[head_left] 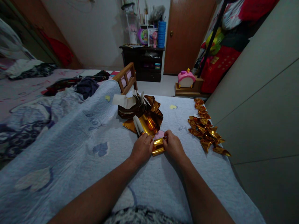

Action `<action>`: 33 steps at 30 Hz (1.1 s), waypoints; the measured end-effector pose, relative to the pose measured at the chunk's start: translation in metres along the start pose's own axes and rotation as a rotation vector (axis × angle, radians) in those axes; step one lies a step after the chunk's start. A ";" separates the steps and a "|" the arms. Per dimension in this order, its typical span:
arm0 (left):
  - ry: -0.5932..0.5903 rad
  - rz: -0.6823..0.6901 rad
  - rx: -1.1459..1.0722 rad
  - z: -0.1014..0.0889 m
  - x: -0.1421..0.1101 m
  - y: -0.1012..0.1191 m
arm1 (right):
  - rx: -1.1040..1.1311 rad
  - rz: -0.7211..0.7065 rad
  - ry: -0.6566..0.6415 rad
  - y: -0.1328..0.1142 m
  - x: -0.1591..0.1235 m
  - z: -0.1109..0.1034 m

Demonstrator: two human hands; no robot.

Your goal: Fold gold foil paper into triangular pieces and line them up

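A rolled piece of shiny gold foil paper (158,147) lies between my hands, just above the bed cover. My left hand (143,147) grips its left end with the fingers closed. At the other end, my right hand (173,144) pinches the foil paper between thumb and fingers. Just beyond my hands is a loose stack of gold foil paper sheets (149,123), some curled with their pale backs showing. To the right, several folded gold foil pieces (205,130) lie in a pile along the bed's edge.
The blue bed cover (93,174) has printed hearts and a raised fold on the left. A wooden bed rail (127,77) stands past the stack. A pale cabinet (263,102) borders the bed's right side. A pink toy (186,78) sits on a low box near the door (187,40).
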State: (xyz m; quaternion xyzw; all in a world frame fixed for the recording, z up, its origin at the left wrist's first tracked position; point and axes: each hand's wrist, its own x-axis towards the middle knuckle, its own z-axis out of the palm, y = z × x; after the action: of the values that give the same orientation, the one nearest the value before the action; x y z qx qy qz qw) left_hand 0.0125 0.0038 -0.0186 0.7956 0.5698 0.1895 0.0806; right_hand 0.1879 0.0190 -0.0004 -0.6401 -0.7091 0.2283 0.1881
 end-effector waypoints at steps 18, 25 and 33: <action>-0.005 -0.022 -0.053 0.001 0.001 -0.002 | 0.022 -0.018 0.014 0.004 0.001 0.003; 0.003 -0.017 -0.058 0.003 0.001 -0.003 | 0.018 0.003 0.002 0.002 0.001 0.002; -0.015 -0.027 -0.057 0.000 0.001 -0.001 | -0.006 -0.002 0.004 0.002 0.001 0.002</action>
State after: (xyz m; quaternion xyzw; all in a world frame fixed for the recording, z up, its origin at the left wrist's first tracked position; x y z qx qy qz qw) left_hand 0.0117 0.0052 -0.0188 0.7867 0.5740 0.1987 0.1101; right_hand 0.1885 0.0197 -0.0031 -0.6402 -0.7101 0.2250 0.1878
